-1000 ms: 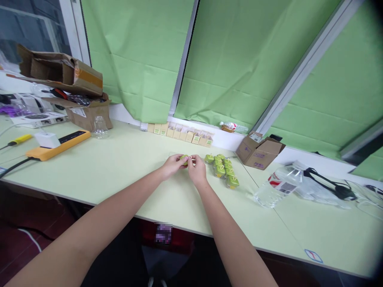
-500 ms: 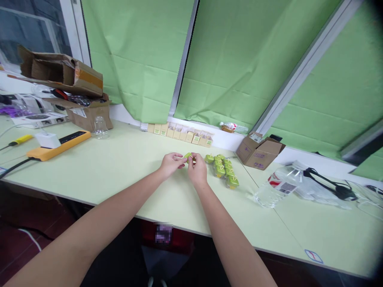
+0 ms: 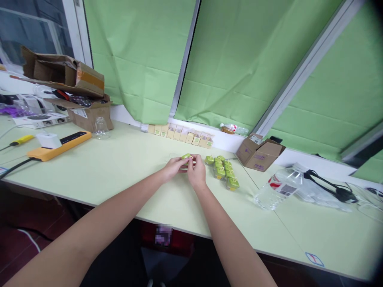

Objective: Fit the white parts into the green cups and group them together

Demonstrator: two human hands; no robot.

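Observation:
Both of my hands meet above the middle of the table (image 3: 128,163), close together. A small green block-like piece (image 3: 186,156) with a pale loop shows between their fingertips. My left hand (image 3: 173,167) grips it from the left, thumb on top. From the right, my right hand (image 3: 196,171) pinches around the loop; its fingers partly cover the piece. A faint, clear plastic-looking shape (image 3: 170,157) shows just behind my left hand. Right of my hands stand several similar green-topped pieces (image 3: 220,172) in clear cups, each with a pale loop, in short rows.
Small cream boxes (image 3: 179,133) line the back wall. To the right are a cardboard box (image 3: 260,153), a large clear bottle (image 3: 279,186) and a black strap (image 3: 332,186). On the left lie an orange power strip (image 3: 60,146), a clear plastic cup (image 3: 101,128) and stacked cartons (image 3: 89,79).
The green piece has turned in my fingers and shows more of its top. My left hand has shifted slightly, and the clear shape behind it shows now.

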